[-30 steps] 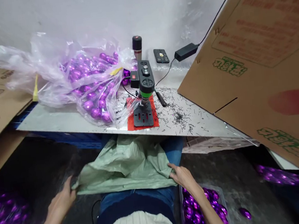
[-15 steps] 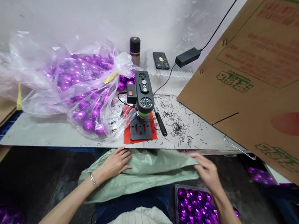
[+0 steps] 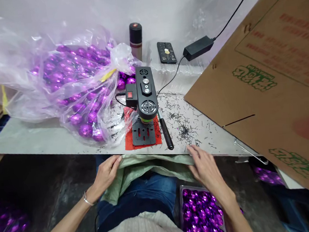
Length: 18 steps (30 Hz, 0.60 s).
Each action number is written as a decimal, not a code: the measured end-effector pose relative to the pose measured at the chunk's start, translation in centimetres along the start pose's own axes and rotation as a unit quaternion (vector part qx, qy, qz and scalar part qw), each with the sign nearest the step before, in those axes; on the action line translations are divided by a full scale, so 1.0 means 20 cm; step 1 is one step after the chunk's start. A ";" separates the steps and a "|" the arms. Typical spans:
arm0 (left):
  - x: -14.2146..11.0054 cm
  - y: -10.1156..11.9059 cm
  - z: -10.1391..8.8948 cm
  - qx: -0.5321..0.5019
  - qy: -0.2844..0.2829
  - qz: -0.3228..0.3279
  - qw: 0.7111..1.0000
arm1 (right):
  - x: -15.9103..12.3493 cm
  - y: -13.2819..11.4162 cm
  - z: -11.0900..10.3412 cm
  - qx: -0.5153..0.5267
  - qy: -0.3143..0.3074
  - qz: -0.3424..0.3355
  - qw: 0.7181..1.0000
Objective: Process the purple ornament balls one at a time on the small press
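A pale green cloth (image 3: 154, 169) lies bunched along the table's front edge, over the lap. My left hand (image 3: 107, 174), with a silver bangle at its wrist, has its fingers closed on the cloth's left end. At the right end my right hand (image 3: 205, 166) grips the cloth between thumb and fingers, its fingertips at the table edge. Straight ahead on the table stands a small black machine (image 3: 146, 91) with a lever, its slotted base plate (image 3: 144, 139) on a red mat (image 3: 129, 138).
Clear plastic bags of shiny purple balls (image 3: 72, 91) fill the table's left. Small black bits (image 3: 184, 129) litter the right side. A large cardboard box (image 3: 251, 103) leans in from the right. Below sits a tray of purple balls (image 3: 202, 213). A phone (image 3: 166, 53) and a flask (image 3: 136, 39) stand behind.
The cloth has been drawn up toward the table edge and bunched, baring the jeans. My left hand has moved left and closed on it; my right hand has risen to the edge.
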State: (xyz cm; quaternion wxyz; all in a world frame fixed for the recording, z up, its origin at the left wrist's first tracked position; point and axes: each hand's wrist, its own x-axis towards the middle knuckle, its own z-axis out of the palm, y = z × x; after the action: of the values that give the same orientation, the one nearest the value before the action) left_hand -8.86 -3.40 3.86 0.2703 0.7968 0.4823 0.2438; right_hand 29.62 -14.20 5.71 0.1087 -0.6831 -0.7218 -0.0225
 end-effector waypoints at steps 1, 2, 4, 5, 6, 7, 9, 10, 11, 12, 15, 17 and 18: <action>0.03 0.01 0.00 0.001 0.024 0.009 1.000 | 0.03 -0.06 0.01 0.008 0.015 -0.041 0.999; 0.05 0.02 -0.01 0.006 0.044 0.026 0.999 | 0.06 -0.11 0.04 0.025 0.025 -0.084 0.996; 0.12 -0.01 -0.01 0.035 0.074 0.067 0.994 | 0.12 -0.19 0.10 0.064 0.048 -0.134 0.988; 0.15 -0.04 0.00 0.060 0.087 0.087 0.991 | 0.14 -0.21 0.14 0.094 0.059 -0.139 0.984; 0.18 -0.07 0.01 0.090 0.098 0.105 0.986 | 0.17 -0.22 0.18 0.125 0.063 -0.137 0.981; 0.20 -0.11 0.02 0.121 0.108 0.124 0.979 | 0.20 -0.22 0.21 0.150 0.062 -0.129 0.978; 0.23 -0.18 0.05 0.176 0.105 0.164 0.965 | 0.24 -0.20 0.26 0.170 0.039 -0.096 0.980; 0.23 -0.19 0.07 0.195 0.090 0.183 0.959 | 0.26 -0.20 0.27 0.160 0.023 -0.075 0.984; 0.22 -0.20 0.09 0.209 0.070 0.198 0.955 | 0.28 -0.19 0.28 0.143 0.007 -0.054 0.988; 0.20 -0.19 0.12 0.220 0.048 0.207 0.952 | 0.30 -0.18 0.29 0.124 -0.008 -0.037 0.992; 0.12 -0.11 0.20 0.249 0.004 0.190 0.950 | 0.35 -0.16 0.29 0.082 -0.037 -0.042 0.995; 0.07 -0.02 0.25 0.260 0.005 0.164 0.952 | 0.37 -0.13 0.27 0.074 -0.052 -0.079 0.993; 0.06 0.02 0.27 0.260 0.011 0.153 0.953 | 0.38 -0.12 0.27 0.074 -0.057 -0.096 0.991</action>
State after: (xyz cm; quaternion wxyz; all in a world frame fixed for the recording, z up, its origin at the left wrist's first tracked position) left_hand -4.58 -3.57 0.23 0.0075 0.9009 0.4045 0.1570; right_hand 26.21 -5.86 2.23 0.1149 -0.6008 -0.7889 0.0590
